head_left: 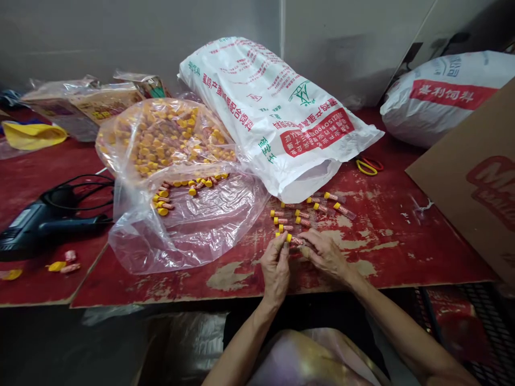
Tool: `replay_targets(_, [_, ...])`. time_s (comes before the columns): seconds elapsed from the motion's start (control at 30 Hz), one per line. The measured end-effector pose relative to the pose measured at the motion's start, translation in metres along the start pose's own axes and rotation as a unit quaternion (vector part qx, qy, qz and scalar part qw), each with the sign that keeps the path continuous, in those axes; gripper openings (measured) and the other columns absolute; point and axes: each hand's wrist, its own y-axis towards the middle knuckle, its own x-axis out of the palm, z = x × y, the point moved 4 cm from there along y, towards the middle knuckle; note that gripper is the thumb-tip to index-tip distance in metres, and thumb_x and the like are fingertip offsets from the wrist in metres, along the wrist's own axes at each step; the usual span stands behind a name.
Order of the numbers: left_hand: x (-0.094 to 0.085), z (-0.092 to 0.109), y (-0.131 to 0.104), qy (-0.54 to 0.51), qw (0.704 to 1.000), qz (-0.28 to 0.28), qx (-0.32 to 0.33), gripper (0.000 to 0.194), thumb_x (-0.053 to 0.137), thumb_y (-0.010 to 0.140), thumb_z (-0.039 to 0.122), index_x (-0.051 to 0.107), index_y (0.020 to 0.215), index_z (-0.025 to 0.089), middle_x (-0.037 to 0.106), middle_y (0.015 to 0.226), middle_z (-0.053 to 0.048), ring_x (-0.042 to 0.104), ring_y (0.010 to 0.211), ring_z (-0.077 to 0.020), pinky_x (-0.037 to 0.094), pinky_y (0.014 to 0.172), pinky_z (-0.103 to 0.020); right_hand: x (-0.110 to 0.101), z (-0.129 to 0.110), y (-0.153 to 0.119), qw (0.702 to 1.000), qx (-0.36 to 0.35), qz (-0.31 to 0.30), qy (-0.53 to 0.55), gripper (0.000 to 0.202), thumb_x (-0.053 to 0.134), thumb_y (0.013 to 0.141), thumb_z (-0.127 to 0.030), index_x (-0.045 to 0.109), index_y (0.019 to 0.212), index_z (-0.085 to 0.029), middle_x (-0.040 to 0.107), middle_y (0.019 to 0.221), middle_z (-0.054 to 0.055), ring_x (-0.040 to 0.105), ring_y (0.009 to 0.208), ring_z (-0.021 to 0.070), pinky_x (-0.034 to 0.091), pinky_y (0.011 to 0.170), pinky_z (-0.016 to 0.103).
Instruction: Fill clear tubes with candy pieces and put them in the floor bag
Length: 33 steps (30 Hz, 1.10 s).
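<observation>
Between my two hands is a small tube (296,240) with a yellow cap and red-and-white contents. My left hand (277,262) pinches it by the capped end, and my right hand (325,254) has its fingers closed at the clear wrapped end. Just beyond my hands, several similar yellow-capped tubes (302,221) lie on the worn red table (382,257), with clear film past their ends. To the left, a large clear plastic bag (201,236) holds many yellow-capped pieces (161,139), a few of them near its open mouth.
A white printed sack (257,102) lies behind the tubes, with scissors (368,166) beside it. At right are another sack (434,102) and a cardboard box (466,177). A dark heat gun (60,222) with its cord and loose pieces (70,262) are at left.
</observation>
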Motion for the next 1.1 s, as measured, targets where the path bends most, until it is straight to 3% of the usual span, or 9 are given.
replay_targets(0.27, [0.016, -0.007, -0.014, 0.066, 0.997, -0.038, 0.013, 0.03, 0.051, 0.09, 0.029, 0.067, 0.113, 0.02, 0.067, 0.114, -0.008, 0.061, 0.108, -0.0199, 0.048, 0.097, -0.037, 0.006, -0.002, -0.006, 0.992, 0.083, 0.064, 0.067, 0.022, 0.046, 0.092, -0.035, 0.062, 0.095, -0.02, 0.067, 0.088, 0.006, 0.061, 0.081, 0.0191, 0.049, 0.075, 0.032])
replay_targets(0.4, [0.023, 0.009, -0.005, 0.101, 0.987, -0.116, 0.042, 0.03, 0.052, 0.088, 0.024, 0.066, 0.114, 0.02, 0.068, 0.108, -0.008, 0.063, 0.1, -0.0184, 0.051, 0.091, -0.035, -0.003, 0.006, -0.011, 0.987, 0.124, 0.052, 0.084, 0.026, 0.046, 0.093, -0.039, 0.063, 0.098, -0.02, 0.068, 0.095, 0.007, 0.063, 0.087, 0.0198, 0.05, 0.078, 0.032])
replay_targets(0.47, [0.018, 0.019, 0.009, 0.109, 0.984, -0.125, 0.067, 0.028, 0.051, 0.088, 0.023, 0.067, 0.111, 0.021, 0.067, 0.111, -0.008, 0.063, 0.101, -0.0182, 0.052, 0.089, -0.033, -0.015, 0.021, -0.016, 0.989, 0.131, 0.052, 0.045, 0.029, 0.045, 0.093, -0.041, 0.063, 0.103, -0.021, 0.067, 0.102, 0.007, 0.063, 0.094, 0.0207, 0.049, 0.083, 0.033])
replay_targets(0.6, [-0.031, 0.025, 0.066, 0.212, 0.972, 0.027, 0.094, 0.023, 0.049, 0.089, 0.022, 0.068, 0.102, 0.021, 0.066, 0.098, -0.006, 0.063, 0.088, -0.0161, 0.053, 0.076, -0.029, -0.049, 0.068, -0.031, 0.972, 0.147, 0.113, -0.143, 0.043, 0.041, 0.09, -0.053, 0.063, 0.11, -0.022, 0.065, 0.11, 0.008, 0.061, 0.099, 0.0253, 0.049, 0.083, 0.038])
replay_targets(0.7, [-0.086, 0.012, 0.123, 0.382, 0.912, 0.141, 0.052, 0.02, 0.048, 0.086, 0.015, 0.067, 0.092, 0.017, 0.065, 0.089, -0.004, 0.061, 0.079, -0.0143, 0.05, 0.072, -0.026, -0.057, 0.103, -0.042, 0.951, 0.138, 0.105, -0.254, 0.051, 0.035, 0.09, -0.057, 0.063, 0.113, -0.021, 0.065, 0.108, 0.009, 0.061, 0.096, 0.0288, 0.049, 0.079, 0.043])
replay_targets(0.77, [-0.121, 0.003, 0.159, 0.434, 0.882, 0.184, 0.022, 0.02, 0.046, 0.084, 0.011, 0.065, 0.091, 0.014, 0.064, 0.091, -0.007, 0.06, 0.084, -0.0171, 0.049, 0.077, -0.029, -0.052, 0.116, -0.048, 0.948, 0.103, 0.102, -0.283, 0.053, 0.033, 0.091, -0.055, 0.061, 0.115, -0.017, 0.065, 0.107, 0.011, 0.06, 0.095, 0.0295, 0.048, 0.081, 0.045])
replay_targets(0.9, [-0.167, -0.01, 0.214, 0.476, 0.852, 0.217, -0.004, 0.02, 0.05, 0.081, 0.014, 0.061, 0.096, 0.007, 0.06, 0.104, -0.019, 0.055, 0.1, -0.0282, 0.044, 0.086, -0.04, -0.043, 0.116, -0.05, 0.941, 0.055, 0.12, -0.31, 0.048, 0.036, 0.093, -0.049, 0.061, 0.114, -0.014, 0.065, 0.108, 0.015, 0.059, 0.096, 0.03, 0.047, 0.084, 0.047])
replay_targets(1.0, [-0.18, -0.019, 0.242, 0.51, 0.837, 0.199, -0.013, 0.02, 0.053, 0.078, 0.018, 0.059, 0.093, 0.005, 0.059, 0.102, -0.022, 0.053, 0.103, -0.0338, 0.041, 0.087, -0.045, -0.048, 0.105, -0.037, 0.944, 0.058, 0.153, -0.285, 0.036, 0.04, 0.094, -0.039, 0.062, 0.113, -0.019, 0.064, 0.109, 0.012, 0.059, 0.099, 0.0273, 0.048, 0.085, 0.044])
replay_targets(1.1, [-0.186, -0.03, 0.261, 0.562, 0.809, 0.174, -0.014, 0.019, 0.045, 0.082, 0.018, 0.058, 0.089, 0.006, 0.061, 0.096, -0.019, 0.055, 0.097, -0.0317, 0.042, 0.083, -0.044, -0.058, 0.096, -0.004, 0.946, 0.042, 0.169, -0.274, 0.031, 0.04, 0.093, -0.031, 0.063, 0.112, -0.022, 0.064, 0.108, 0.01, 0.057, 0.101, 0.0255, 0.048, 0.087, 0.041])
